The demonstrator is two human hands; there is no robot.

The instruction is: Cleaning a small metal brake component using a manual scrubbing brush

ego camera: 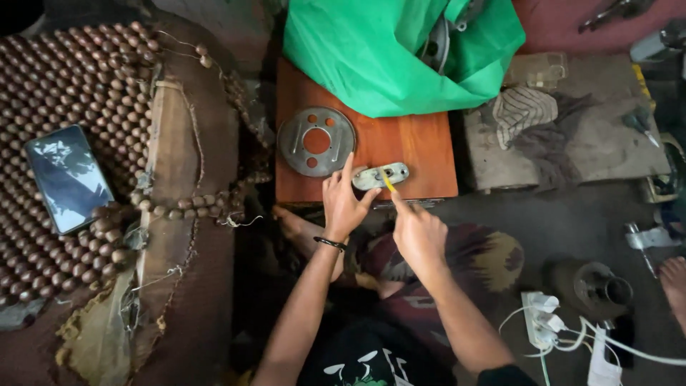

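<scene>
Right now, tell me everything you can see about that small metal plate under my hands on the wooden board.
The small metal plate is an oblong, pale grey piece with rounded ends and a hole or two in its face, dull and worn. It lies flat near the front edge of the reddish wooden board, right of the round metal disc. The left hand steadies its left end with the fingertips; the right hand presses a thin yellow tool onto its middle.
</scene>
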